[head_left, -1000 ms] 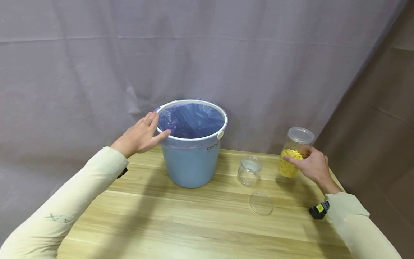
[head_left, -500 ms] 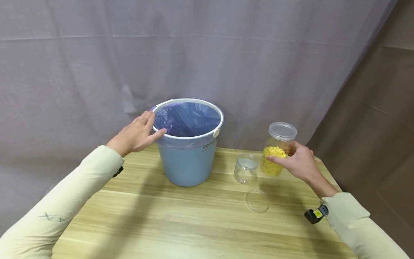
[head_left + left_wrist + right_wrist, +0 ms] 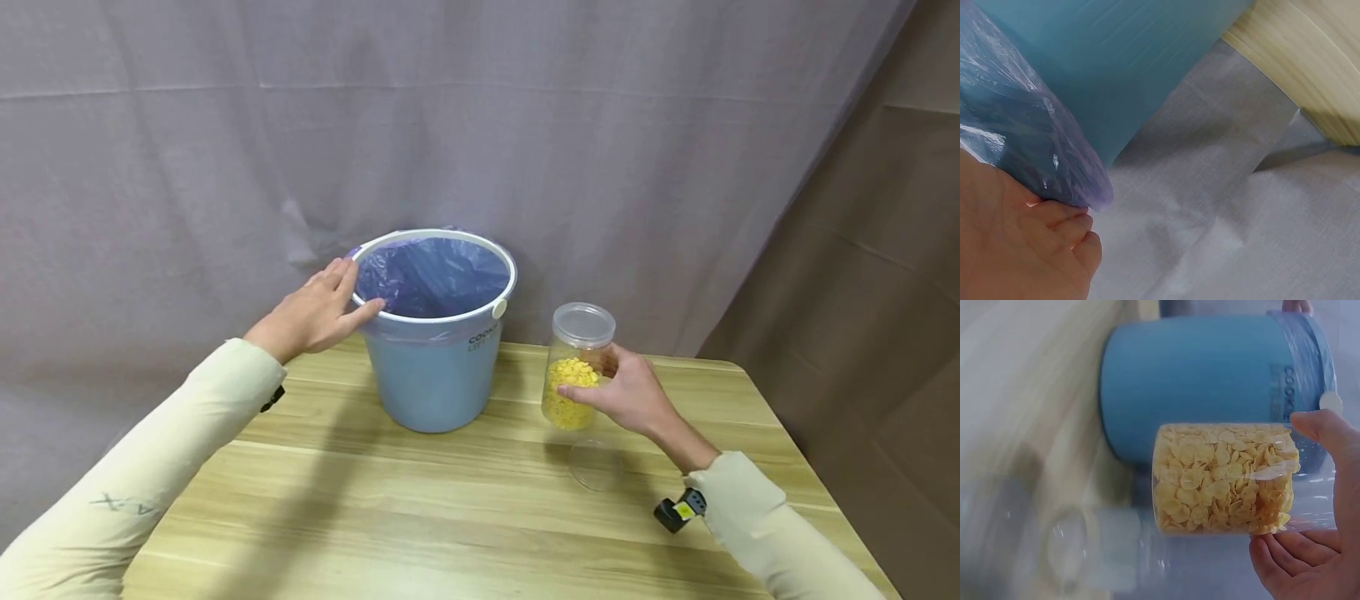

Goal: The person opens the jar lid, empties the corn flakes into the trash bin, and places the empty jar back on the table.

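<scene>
My right hand (image 3: 630,392) grips a clear lidded jar (image 3: 582,333) partly filled with yellow corn flakes (image 3: 1222,481), thumb on one side and fingers on the other. The jar is upright, just right of a light blue bin (image 3: 435,379) with a white rim and a thin purple-blue bag (image 3: 442,275) lining it. My left hand (image 3: 311,312) rests on the bin's left rim with its fingers extended. Up close in the left wrist view, its fingertips touch the folded edge of the bag. A smaller clear jar (image 3: 1097,547), blurred in the right wrist view, is hidden behind the held jar in the head view.
A thin clear round disc (image 3: 596,467) lies flat on the wooden table (image 3: 450,517), below the held jar. Behind the table hangs a grey cloth (image 3: 637,167), with a brown one (image 3: 885,317) along the right side. The table's right edge slants towards the front.
My right hand has carried the corn flake jar left, from the table's right side to in front of the small jar. The left hand has stayed on the bin's rim.
</scene>
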### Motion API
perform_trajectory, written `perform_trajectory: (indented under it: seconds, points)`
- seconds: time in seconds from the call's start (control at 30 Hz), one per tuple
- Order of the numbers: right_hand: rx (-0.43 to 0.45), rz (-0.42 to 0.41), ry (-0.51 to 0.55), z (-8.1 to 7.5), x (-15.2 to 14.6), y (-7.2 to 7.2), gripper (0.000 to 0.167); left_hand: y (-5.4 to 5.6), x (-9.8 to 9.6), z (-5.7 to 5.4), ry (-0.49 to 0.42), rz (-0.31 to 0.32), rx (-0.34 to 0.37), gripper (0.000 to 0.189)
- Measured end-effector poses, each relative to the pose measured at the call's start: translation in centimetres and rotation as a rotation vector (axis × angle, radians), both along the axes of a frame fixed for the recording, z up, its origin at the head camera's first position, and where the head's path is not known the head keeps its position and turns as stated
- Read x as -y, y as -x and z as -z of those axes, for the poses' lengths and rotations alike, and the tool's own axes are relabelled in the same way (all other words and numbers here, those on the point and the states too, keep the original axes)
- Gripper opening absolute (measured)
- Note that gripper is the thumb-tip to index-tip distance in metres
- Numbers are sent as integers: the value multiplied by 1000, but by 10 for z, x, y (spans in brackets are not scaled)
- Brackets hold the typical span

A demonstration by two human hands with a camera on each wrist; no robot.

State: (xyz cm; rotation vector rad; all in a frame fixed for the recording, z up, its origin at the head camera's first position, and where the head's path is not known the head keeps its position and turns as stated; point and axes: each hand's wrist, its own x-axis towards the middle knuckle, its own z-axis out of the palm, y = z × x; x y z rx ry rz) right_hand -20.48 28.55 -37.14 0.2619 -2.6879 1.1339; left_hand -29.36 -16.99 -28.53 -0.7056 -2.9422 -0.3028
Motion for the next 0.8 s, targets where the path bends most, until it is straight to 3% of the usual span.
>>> perform_trajectory:
  seconds: [0.17,0.43,0.63,0.8]
  points:
    - [12,-35,27,17,20,1,82,-3,3,2,2,1,-15,97]
    - [9,-71,109,34,48,-5,75,-4,4,0,-14,-6,-24,97]
    - [24,-101,144,47,63,-9,72,-6,13,1,-88,-22,3,102]
    - [60,-101,139,56,70,-13,78,-15,17,5,-151,-40,-2,105]
